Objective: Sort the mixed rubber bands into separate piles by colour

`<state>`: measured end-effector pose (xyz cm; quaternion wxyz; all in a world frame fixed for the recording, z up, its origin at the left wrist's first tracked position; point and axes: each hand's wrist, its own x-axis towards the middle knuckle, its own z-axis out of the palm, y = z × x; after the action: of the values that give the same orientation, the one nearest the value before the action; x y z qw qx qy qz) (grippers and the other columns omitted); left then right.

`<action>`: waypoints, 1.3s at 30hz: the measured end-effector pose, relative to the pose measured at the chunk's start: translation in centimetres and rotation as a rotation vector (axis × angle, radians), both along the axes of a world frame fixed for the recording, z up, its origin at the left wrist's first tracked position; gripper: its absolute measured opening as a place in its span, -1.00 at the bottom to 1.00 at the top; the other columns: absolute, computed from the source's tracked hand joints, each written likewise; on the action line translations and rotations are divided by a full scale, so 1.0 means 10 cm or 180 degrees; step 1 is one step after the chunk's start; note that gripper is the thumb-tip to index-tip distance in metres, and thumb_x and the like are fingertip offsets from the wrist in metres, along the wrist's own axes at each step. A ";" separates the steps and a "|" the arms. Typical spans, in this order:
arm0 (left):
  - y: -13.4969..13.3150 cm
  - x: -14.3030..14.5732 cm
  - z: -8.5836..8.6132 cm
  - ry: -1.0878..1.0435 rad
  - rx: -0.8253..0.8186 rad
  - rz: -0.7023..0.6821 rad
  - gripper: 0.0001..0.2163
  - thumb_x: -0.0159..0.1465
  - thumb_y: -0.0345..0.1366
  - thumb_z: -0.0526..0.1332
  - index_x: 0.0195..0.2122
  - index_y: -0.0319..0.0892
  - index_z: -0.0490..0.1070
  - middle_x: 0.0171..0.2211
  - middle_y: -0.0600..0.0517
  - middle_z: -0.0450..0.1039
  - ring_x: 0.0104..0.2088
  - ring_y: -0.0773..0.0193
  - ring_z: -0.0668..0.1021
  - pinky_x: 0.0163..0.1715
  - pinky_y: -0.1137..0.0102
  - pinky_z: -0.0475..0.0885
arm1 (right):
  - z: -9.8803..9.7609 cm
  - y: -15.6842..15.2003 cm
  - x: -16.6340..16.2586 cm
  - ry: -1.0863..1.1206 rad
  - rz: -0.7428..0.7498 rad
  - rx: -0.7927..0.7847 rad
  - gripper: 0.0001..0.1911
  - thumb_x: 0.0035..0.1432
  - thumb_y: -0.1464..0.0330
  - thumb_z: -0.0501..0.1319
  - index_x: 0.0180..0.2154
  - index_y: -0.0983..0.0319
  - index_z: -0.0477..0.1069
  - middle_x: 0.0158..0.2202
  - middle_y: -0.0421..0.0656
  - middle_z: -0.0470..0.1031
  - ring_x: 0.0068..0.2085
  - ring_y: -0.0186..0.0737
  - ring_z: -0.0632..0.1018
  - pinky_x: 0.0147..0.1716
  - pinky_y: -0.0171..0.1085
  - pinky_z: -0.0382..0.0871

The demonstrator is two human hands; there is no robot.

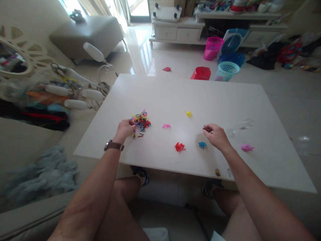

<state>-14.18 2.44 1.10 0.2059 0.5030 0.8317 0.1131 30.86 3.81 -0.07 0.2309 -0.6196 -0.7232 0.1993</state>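
A mixed heap of small coloured bands (pixel 142 121), apparently little elastic hair ties, lies left of the table's middle. My left hand (pixel 125 130) is at its left edge, thumb and fingers pinched together; what they hold, if anything, is too small to tell. To the right, my right hand (pixel 216 134) hovers low over the table with its fingers closed. Small dark bits show at its fingertips, held or lying beneath; I cannot tell which. Single-colour clusters lie between and near the hands: pink (pixel 166 126), yellow (pixel 188 114), red (pixel 180 147) and blue (pixel 202 145).
On the right of the white table (pixel 160 93) lie a clear plastic container (pixel 242 127) and a purple bundle (pixel 247 147). A small yellowish piece (pixel 217 172) sits by the near edge. Beyond the table stand red (pixel 201 73), light-blue (pixel 227 71) and pink (pixel 212 48) baskets.
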 end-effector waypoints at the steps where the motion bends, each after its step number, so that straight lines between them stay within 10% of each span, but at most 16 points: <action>1: 0.00 0.01 0.01 -0.0014 0.0040 -0.0010 -0.84 0.09 -0.34 0.26 -0.31 -0.22 0.58 -0.34 -0.09 0.63 -0.29 0.17 0.60 -0.33 0.43 0.39 | 0.00 0.00 0.00 -0.0006 -0.0008 -0.0005 -0.85 0.09 0.35 0.18 -0.33 0.21 0.52 -0.28 -0.12 0.59 -0.32 -0.20 0.56 -0.25 -0.22 0.42; 26: 0.01 -0.02 -0.28 0.0128 0.0009 -0.0149 -0.80 0.05 -0.34 0.27 -0.28 -0.15 0.59 -0.30 -0.07 0.61 -0.29 0.15 0.59 -0.35 0.41 0.36 | 0.01 -0.04 -0.08 -0.0036 0.0123 -0.0174 -0.88 0.09 0.37 0.18 -0.37 0.20 0.50 -0.31 -0.15 0.57 -0.34 -0.23 0.55 -0.26 -0.24 0.39; 39: 0.02 0.02 -0.03 -0.0019 0.0186 -0.0049 -0.84 0.06 -0.34 0.24 -0.33 -0.21 0.55 -0.36 -0.05 0.60 -0.35 0.20 0.58 -0.36 0.40 0.38 | 0.00 -0.05 -0.06 -0.0079 0.0230 -0.0181 -0.89 0.09 0.38 0.18 -0.38 0.19 0.49 -0.32 -0.16 0.56 -0.35 -0.23 0.54 -0.28 -0.25 0.38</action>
<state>-13.97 2.67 0.82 0.1945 0.5149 0.8235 0.1372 30.27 3.26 -0.02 0.1968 -0.6018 -0.7420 0.2202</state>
